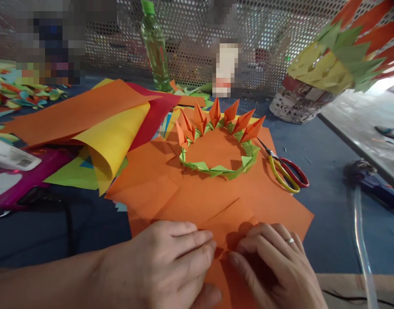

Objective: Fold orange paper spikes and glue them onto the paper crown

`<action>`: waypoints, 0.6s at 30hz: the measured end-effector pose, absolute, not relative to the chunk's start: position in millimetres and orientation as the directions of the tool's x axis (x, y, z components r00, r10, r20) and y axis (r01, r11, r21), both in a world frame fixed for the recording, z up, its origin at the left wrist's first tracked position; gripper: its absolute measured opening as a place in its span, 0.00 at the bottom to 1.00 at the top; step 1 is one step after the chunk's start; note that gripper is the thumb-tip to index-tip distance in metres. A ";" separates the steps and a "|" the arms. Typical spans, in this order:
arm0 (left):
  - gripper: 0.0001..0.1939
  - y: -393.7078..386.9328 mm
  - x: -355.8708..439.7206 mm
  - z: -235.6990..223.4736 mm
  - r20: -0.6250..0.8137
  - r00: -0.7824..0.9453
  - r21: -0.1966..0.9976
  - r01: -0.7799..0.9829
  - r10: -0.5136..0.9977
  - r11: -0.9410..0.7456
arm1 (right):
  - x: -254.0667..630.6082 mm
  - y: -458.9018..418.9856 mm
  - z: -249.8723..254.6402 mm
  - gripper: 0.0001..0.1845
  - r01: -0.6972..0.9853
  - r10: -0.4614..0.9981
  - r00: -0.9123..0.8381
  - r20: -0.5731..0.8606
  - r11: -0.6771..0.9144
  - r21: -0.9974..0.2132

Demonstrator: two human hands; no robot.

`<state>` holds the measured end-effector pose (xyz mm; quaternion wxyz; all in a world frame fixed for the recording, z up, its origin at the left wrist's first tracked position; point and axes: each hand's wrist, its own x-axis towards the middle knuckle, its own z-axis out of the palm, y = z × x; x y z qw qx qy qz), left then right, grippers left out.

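My left hand (171, 257) lies over a piece of orange paper (221, 256) at the bottom middle, fingers together and thumb low. From the other side, my right hand (277, 262), with a ring on one finger, pinches the same paper between its bent fingers and thumb. The paper's outline is partly hidden by the hands. Under them spread several orange paper sheets (197, 201). Beyond the hands, on these sheets, rests a ring of folded green paper (227, 172) with several orange folded points standing along its far side. Scissors (285, 171) with one red and one yellow handle lie to its right.
Rolled coloured sheets (116, 128) and a magenta glue gun (51, 165) are at left. A green-capped bottle (156, 51) stands by a perforated metal panel (190, 47). At right are a folded-paper vessel (319, 77) and a dark blue tool with a clear rod (359, 231).
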<state>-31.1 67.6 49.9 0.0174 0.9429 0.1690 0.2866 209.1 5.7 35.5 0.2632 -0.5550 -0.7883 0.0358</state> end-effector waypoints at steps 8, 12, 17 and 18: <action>0.15 65.4 -30.3 51.8 0.529 0.767 0.116 0.357 0.362 -0.927 | 202.8 5.6 28.5 0.10 0.904 0.886 -0.210 0.413 0.337 -0.263; 0.15 64.5 -30.9 53.1 0.501 0.779 0.095 0.385 0.378 -0.918 | 202.4 6.2 30.1 0.10 0.907 0.885 -0.211 0.416 0.336 -0.254; 0.16 64.0 -31.4 49.4 0.503 0.770 0.089 0.404 0.391 -0.910 | 201.0 6.8 30.6 0.10 0.909 0.881 -0.211 0.423 0.336 -0.245; 0.17 63.8 -31.2 48.4 0.500 0.772 0.097 0.401 0.393 -0.911 | 200.8 7.0 30.1 0.10 0.909 0.880 -0.210 0.425 0.336 -0.245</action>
